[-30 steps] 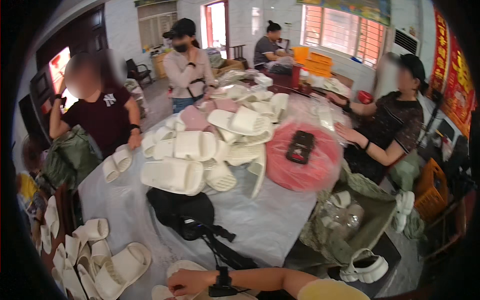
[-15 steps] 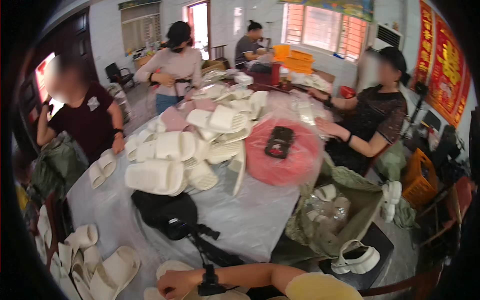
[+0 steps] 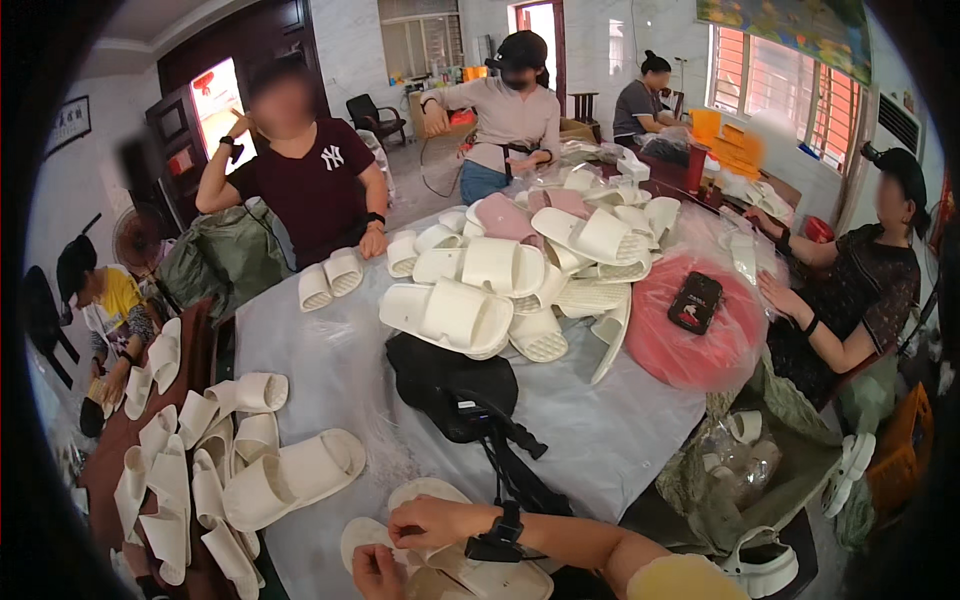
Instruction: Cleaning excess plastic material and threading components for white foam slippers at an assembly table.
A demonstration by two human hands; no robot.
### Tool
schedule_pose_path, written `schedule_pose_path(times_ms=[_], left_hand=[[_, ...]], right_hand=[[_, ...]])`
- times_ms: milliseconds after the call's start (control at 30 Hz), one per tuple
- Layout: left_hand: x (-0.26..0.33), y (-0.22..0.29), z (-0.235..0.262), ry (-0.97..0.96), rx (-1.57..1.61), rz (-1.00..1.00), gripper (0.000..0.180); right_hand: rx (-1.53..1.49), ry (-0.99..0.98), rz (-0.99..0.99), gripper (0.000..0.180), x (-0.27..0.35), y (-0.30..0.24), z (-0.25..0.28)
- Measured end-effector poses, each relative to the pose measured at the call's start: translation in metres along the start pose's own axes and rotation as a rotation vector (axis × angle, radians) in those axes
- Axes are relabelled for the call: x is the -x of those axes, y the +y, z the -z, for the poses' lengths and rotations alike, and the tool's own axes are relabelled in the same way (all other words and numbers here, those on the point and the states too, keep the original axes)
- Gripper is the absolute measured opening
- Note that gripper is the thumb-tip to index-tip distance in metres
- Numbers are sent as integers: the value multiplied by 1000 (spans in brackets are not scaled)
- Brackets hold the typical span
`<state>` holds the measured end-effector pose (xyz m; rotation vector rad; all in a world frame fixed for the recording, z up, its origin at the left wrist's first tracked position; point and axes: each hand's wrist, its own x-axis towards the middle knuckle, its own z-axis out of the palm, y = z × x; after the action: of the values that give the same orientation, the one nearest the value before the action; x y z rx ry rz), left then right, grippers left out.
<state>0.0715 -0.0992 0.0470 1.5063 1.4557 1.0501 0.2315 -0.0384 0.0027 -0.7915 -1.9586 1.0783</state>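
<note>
The near slippers could be knocked askew by the crowded left hand and right hand, grips half-curled, any hold impossible to tell.

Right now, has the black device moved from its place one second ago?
No: against the slipper pile, the black device shows no clear shift and still lies on the red bundle.

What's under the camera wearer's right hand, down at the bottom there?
Cream slippers show around the right hand, with the left hand close beside it. What lies directly beneath the palm and the wrist device is covered, so it cannot be seen.
</note>
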Motion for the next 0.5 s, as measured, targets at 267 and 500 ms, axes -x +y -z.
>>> schedule_pose_path(times_ms=[267, 500], left_hand=[[5, -23, 8, 127, -47, -104, 20], [8, -26, 4, 83, -214, -355, 11]], right_hand=[[-5, -75, -30, 15, -3, -9, -1], [148, -67, 20, 15, 0, -8, 3]])
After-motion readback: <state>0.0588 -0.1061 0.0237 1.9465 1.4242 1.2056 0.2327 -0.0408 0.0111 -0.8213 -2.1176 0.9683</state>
